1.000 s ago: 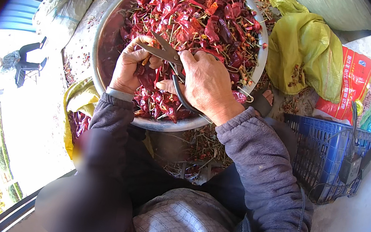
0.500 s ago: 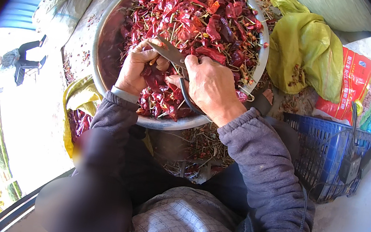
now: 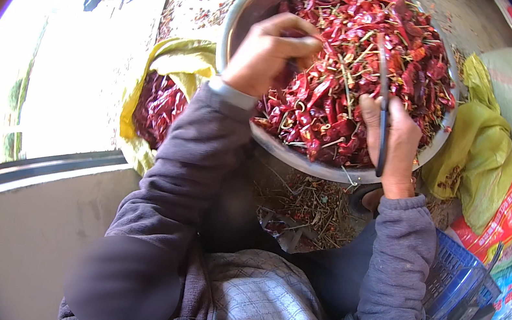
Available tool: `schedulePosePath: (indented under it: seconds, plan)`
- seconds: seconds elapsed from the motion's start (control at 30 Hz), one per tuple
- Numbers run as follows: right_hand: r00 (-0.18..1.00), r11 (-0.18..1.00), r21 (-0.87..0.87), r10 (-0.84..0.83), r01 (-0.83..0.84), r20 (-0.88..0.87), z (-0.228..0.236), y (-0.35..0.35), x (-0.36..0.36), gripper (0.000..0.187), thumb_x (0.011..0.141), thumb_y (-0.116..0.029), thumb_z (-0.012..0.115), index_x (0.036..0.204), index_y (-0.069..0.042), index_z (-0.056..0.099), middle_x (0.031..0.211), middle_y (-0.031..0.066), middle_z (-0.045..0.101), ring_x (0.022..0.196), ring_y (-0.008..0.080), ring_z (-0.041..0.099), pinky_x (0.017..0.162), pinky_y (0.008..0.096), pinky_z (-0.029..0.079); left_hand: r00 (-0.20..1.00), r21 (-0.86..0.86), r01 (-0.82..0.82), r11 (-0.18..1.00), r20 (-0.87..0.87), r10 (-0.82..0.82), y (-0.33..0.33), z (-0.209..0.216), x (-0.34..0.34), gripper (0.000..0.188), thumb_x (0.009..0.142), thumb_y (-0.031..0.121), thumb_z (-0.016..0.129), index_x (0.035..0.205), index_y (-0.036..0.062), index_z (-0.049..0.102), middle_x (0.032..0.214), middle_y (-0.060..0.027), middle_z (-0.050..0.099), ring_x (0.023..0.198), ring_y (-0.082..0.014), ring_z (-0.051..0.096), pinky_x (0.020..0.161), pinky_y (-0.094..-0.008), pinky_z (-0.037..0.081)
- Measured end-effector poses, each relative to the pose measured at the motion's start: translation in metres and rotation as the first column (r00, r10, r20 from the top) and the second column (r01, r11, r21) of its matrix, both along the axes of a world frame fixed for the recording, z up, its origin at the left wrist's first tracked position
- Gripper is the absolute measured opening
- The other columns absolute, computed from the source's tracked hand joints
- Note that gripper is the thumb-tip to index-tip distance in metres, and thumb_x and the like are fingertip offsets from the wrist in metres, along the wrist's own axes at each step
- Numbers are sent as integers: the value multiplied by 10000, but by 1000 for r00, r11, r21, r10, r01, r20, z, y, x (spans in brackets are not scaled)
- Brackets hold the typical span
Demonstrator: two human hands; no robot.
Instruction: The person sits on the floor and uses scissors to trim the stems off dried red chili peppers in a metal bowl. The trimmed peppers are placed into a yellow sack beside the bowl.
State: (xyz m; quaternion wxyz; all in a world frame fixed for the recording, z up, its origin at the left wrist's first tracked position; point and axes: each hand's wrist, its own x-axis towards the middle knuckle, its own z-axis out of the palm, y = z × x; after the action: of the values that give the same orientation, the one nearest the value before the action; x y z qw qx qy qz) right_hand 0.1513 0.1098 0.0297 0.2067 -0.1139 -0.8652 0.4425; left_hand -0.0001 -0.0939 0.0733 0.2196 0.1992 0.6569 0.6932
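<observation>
The left hand (image 3: 264,53), in the upper middle of the frame, is curled with its fingers bunched together, their tips pressed into the heap of dried red chillies (image 3: 361,63); whether a pod is pinched between them cannot be told. The right hand (image 3: 393,140), right of centre, is wrapped closed around the handle of a pair of dark scissors (image 3: 384,86), whose long slim blades point toward the top of the frame and lie over the chillies. The chillies are wrinkled, glossy pods with thin pale stems, piled high in a broad, round metal basin (image 3: 251,9) with a dull silvery wall. At the left of the basin a yellow plastic bag (image 3: 178,61) lies open with more red chillies inside. Below the basin a litter of dry, straw-coloured stems (image 3: 311,207) is spread out. At the right a crumpled yellow-green bag (image 3: 476,152) lies near a printed red sack (image 3: 502,221), and a blue plastic lattice basket (image 3: 453,292) sits at the lower right. Both forearms wear soft grey-purple sleeves.
</observation>
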Motion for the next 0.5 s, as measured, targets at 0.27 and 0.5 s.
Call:
schedulePosePath:
  seconds: [0.27, 0.5]
  plan:
    - [979, 814, -574, 26, 96, 202, 5, 11, 2, 449, 969, -548, 659, 872, -111, 618, 603, -61, 513, 475, 32, 483, 421, 211, 374, 701, -339, -692, 637, -107, 705, -246, -50, -23, 262, 871, 75, 737, 1113, 3, 666, 848, -43, 658, 656, -99, 583, 555, -236, 467]
    - [962, 778, -600, -20, 187, 274, -5, 10, -9, 558, 979, -613, 596, 967, -55, 606, 628, -41, 472, 472, 40, 439, 426, 211, 350, 830, -835, -550, 20, -544, 121, -325, -194, -12, 572, 792, 212, 751, 1351, 165, 645, 1381, -216, 568, 1244, -382, 586, 1081, -421, 473]
